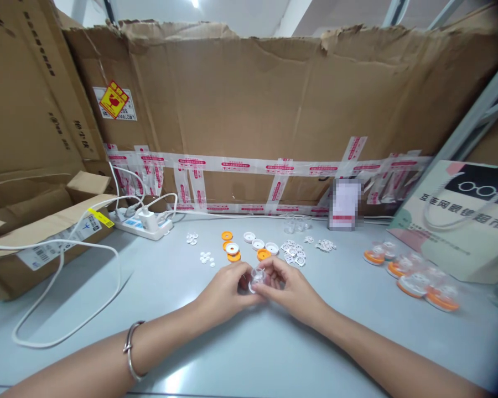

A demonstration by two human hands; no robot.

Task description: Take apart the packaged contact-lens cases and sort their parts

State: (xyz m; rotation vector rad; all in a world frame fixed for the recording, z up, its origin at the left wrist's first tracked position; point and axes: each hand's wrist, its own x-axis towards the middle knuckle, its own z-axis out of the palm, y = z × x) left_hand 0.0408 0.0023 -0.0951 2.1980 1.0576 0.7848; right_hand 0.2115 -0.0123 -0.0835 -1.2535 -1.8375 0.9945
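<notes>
Both my hands meet at the middle of the grey table (108, 276). My left hand (226, 293) and my right hand (290, 287) pinch a small clear plastic cap (257, 278) between their fingertips. Just beyond the hands lie orange rings (233, 256), white round discs (258, 243) and a heap of small white flat pieces (294, 252). A metal bangle (129, 351) sits on my left wrist.
A row of assembled clear-and-orange pieces (415, 283) lies at the right, before a printed paper bag (460, 221). A white power strip (143, 224) with cables is at the back left beside a cardboard box (45, 237). A taped cardboard wall (274, 110) closes the back.
</notes>
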